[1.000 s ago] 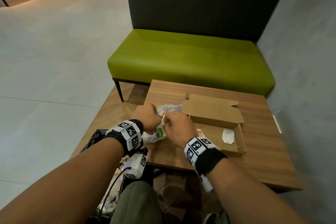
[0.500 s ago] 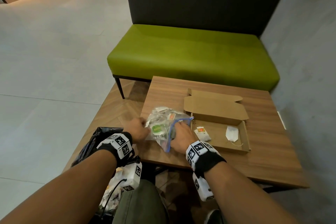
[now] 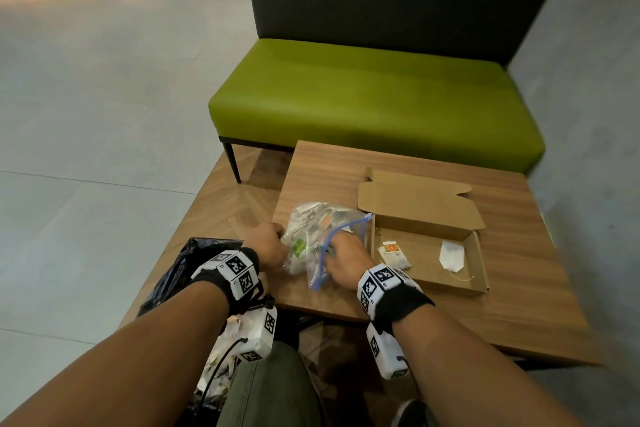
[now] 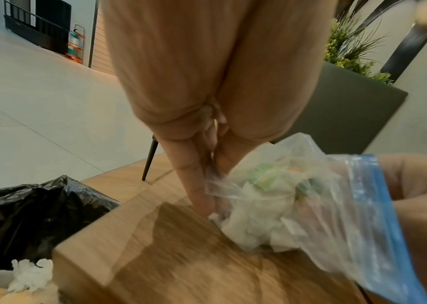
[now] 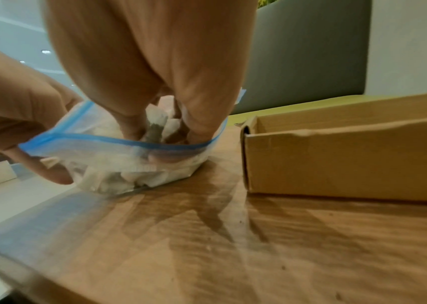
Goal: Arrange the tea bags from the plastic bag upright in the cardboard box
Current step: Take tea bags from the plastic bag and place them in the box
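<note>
The left grip point(image 3: 268, 248) pinched the plastic bag point(image 3: 317, 236), steadying it on the worktop point(image 3: 519, 253). The right grip point(image 3: 341, 253) reached inside, fingers curled around tea bags point(image 5: 160, 125); the cardboard box point(image 3: 426, 218) lay just right of it.

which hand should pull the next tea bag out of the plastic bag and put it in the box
Right. The right hand already has its fingers inside the plastic bag and sits beside the cardboard box. The left hand holds the bag's far side.

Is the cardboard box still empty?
No: the head view shows two tea bags already lying flat in the cardboard box, one at its left end and one toward its right.
</note>
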Tool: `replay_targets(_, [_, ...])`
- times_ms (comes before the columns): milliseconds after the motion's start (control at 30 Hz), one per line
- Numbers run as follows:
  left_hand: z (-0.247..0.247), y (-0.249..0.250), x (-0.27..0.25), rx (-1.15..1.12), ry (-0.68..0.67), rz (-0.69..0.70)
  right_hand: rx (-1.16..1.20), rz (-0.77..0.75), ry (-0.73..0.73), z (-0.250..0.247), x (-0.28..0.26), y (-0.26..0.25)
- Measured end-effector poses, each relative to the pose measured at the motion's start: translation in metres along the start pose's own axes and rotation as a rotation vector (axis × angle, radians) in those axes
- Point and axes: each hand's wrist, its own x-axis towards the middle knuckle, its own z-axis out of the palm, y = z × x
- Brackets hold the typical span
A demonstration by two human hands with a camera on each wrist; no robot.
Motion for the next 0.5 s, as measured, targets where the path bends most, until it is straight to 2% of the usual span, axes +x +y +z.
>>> replay_targets(233, [-0.001,0.0,-0.003,-0.098,0.022,0.026,0.182,0.153,0.099,-0.011,0.006,-0.005])
replay_targets(367, [0.0,0.0,-0.002,-0.125,-0.025,0.025,0.114,0.129,0.046,-0.007,0.01,-0.012])
replay_targets(500, [-0.002,-0.004,-0.001,-0.15,-0.022,0.023,0.061,0.136,0.076,-0.007,0.011,-0.009])
